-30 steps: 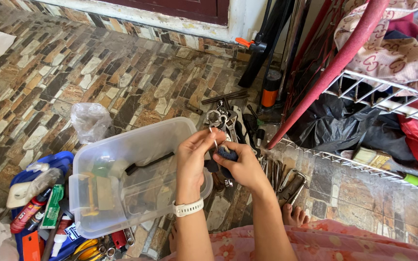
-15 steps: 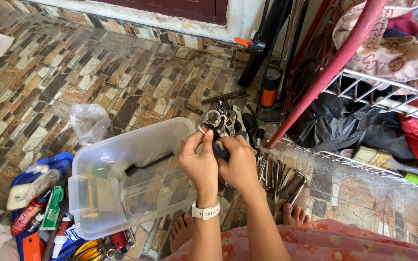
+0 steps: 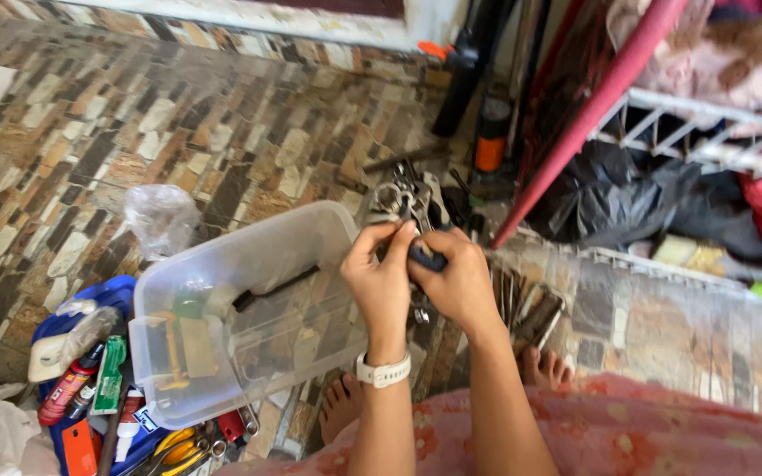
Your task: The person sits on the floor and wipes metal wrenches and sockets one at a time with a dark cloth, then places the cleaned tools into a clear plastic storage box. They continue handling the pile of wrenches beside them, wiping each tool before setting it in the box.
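Note:
My left hand [image 3: 381, 275], with a white watch on the wrist, and my right hand [image 3: 459, 280] are pressed together around a small dark-handled tool [image 3: 426, 258]. Both hands grip it above a pile of metal wrenches and tools [image 3: 407, 201] on the floor. The tool's working end is hidden by my fingers. A clear plastic tub [image 3: 249, 308] holding a few tools sits just left of my hands, tilted toward me.
A blue tray of mixed tools and tubes [image 3: 90, 388] lies at the lower left beside a crumpled clear bag [image 3: 159, 217]. More metal tools [image 3: 526, 304] lie right of my hands. A red pole [image 3: 575, 132], a white wire rack [image 3: 707, 132] and black bags [image 3: 628, 198] stand at right. My bare feet [image 3: 342, 405] rest below.
My hands have shifted a little up and right, staying joined on the tool. The view has drifted slightly.

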